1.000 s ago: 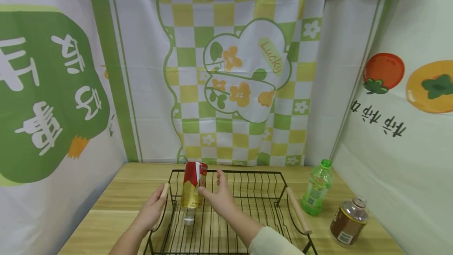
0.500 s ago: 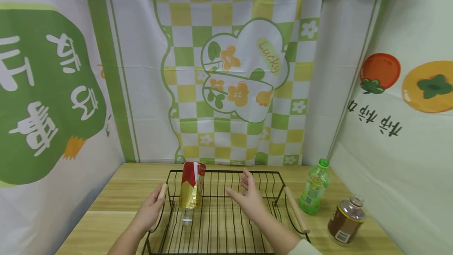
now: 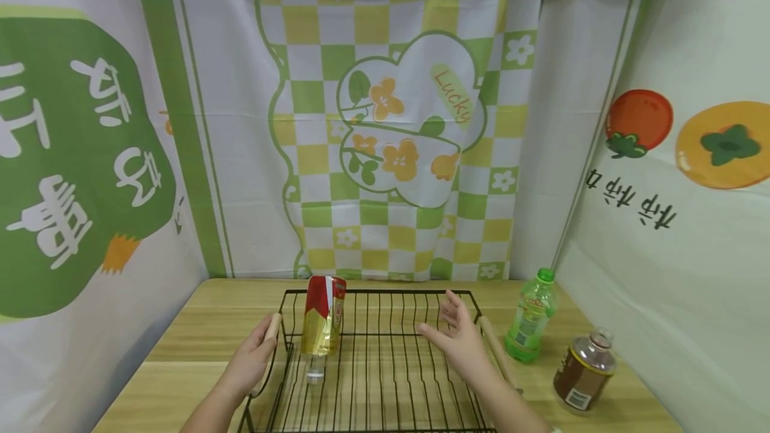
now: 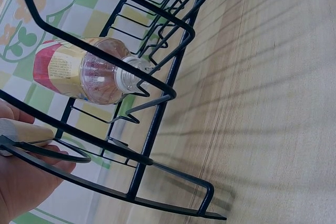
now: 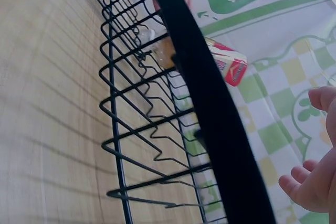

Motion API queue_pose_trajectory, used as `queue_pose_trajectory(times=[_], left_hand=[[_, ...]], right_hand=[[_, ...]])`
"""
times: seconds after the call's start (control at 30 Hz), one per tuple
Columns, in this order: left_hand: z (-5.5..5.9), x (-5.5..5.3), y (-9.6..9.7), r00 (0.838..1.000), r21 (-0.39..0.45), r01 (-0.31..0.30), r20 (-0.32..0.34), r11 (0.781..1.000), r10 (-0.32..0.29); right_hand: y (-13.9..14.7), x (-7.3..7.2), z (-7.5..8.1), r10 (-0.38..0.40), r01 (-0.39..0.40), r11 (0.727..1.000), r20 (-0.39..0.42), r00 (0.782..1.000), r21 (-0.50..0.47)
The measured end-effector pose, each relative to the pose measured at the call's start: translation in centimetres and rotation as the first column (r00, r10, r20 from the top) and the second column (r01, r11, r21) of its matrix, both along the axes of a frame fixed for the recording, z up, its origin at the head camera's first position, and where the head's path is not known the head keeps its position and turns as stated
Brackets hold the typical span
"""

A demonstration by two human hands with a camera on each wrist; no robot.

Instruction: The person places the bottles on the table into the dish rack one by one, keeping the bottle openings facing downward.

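Observation:
A black wire dish rack with wooden handles stands on the table. My left hand grips its left wooden handle. Inside the rack, toward the left, a clear plastic bottle with a red and gold label stands upside down, its neck among the wires; the left wrist view shows the neck through the bars. Above the right part of the rack my right hand is held with fingers spread and nothing in them, close to the right handle.
Right of the rack stand a green bottle with a green cap and a clear bottle with a brown label, both upright on the wooden table. A patterned cloth hangs behind.
My right hand has moved from beside the red and gold bottle to the right side of the rack. The left hand keeps its grip, and the bottle stays in place.

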State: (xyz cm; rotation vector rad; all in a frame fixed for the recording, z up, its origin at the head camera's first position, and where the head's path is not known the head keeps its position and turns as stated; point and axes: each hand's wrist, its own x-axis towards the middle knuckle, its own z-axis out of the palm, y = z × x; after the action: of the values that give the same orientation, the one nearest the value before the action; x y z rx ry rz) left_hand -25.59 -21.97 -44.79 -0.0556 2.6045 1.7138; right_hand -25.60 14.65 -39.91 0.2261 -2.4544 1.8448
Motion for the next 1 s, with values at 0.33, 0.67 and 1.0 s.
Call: queue_pose_trajectory(times=[0.33,0.67,1.0], left_hand=[[0.0,0.0,-0.1,1.0,0.004,0.009,0.007,1.0,-0.009],[0.1,0.2,-0.2,1.0,0.012,0.021,0.005,1.0,-0.021],[0.1,0.1,-0.1,1.0,0.008,0.019,0.01,1.0,-0.019]], right_hand=[[4.0,0.7,0.7,-0.087,0.089,0.991,-0.024,0.996,0.102],[8.4,2.5,1.3,-0.155,0.16,0.963,-0.039,0.987,0.217],[12.4,3.8,1.2,-0.27,0.298,0.924,-0.141,0.952,0.239]])
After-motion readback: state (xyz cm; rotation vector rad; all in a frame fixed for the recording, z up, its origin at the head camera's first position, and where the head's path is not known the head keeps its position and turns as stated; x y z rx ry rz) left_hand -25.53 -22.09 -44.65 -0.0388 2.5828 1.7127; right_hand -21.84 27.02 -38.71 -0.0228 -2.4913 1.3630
